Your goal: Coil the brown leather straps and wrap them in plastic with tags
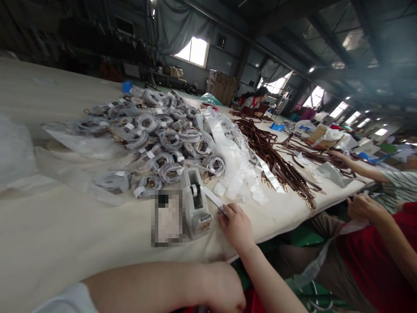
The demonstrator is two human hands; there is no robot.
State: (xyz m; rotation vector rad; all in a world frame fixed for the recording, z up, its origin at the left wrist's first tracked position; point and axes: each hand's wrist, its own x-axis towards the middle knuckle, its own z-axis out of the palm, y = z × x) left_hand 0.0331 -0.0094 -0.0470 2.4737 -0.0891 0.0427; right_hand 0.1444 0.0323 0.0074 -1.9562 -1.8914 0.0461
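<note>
My right hand (237,227) is at the table's front edge, just right of a grey tape dispenser (197,221). Its thumb and fingers are closed on the near end of a narrow white strip (213,198), which slants back toward the dispenser. Below it, at the bottom of the view, my left hand (226,287) is bent down over the table's edge. Its fingers are hidden, so I cannot see what they hold. A pixelated flat rectangle (169,221) lies left of the dispenser. Behind it is a heap of coiled straps (169,139) in clear wrapping with metal clasps.
Clear plastic sleeves (231,161) lie in the middle. Long brown straps (263,148) with clasps spread to the right. Loose plastic film (16,152) covers the left. A co-worker in red (374,256) sits close on my right; other people are farther along the table.
</note>
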